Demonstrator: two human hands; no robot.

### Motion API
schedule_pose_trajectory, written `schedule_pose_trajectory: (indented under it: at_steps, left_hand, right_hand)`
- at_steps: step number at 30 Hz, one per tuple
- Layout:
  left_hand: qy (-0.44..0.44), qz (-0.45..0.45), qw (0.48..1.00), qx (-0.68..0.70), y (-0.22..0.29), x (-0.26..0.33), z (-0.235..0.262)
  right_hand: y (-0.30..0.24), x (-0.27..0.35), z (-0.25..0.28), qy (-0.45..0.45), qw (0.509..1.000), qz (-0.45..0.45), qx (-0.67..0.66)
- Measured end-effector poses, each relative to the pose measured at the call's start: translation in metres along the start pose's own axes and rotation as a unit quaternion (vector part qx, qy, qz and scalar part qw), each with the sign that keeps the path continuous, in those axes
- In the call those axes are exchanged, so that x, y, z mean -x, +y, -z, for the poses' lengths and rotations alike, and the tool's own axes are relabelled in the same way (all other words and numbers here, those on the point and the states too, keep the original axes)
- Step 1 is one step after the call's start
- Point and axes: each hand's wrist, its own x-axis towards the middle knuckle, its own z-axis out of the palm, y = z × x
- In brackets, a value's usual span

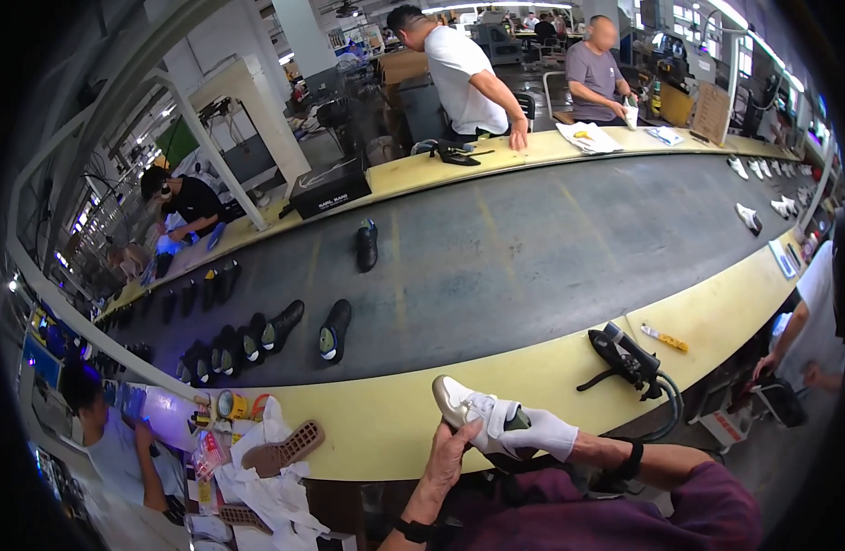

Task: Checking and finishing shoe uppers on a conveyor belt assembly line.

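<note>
Gripped the white shoe (480, 410) by its near side in the bare left hand (448, 452); rested the white-gloved right hand (553, 434) at the opening (could not tell how far closed). Looked light, probably pliant in the smooth upper, stiffer along the tan-edged sole, best taken by sole and heel. Had flat yellow tabletop (377, 418) just ahead of both, a hosed black tool (632, 361) beyond the right hand, rounded black shoes (335, 320) beyond the left.

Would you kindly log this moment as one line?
left hand: holding white shoe | right hand: gloved, on same shoe | belt: black shoes left, white shoes far right
</note>
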Motion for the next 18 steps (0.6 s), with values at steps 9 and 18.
schedule_pose_trajectory:
  at_steps: [9, 18]
  left_hand:
    - [0.025, -0.008, 0.999, 0.040, 0.009, -0.003, -0.001]
    - [0.088, -0.051, 0.994, -0.031, 0.007, -0.027, -0.007]
  right_hand:
    - [-0.007, 0.006, 0.000, 0.005, 1.000, 0.010, 0.003]
    - [0.000, 0.005, 0.013, -0.011, 0.996, 0.086, 0.025]
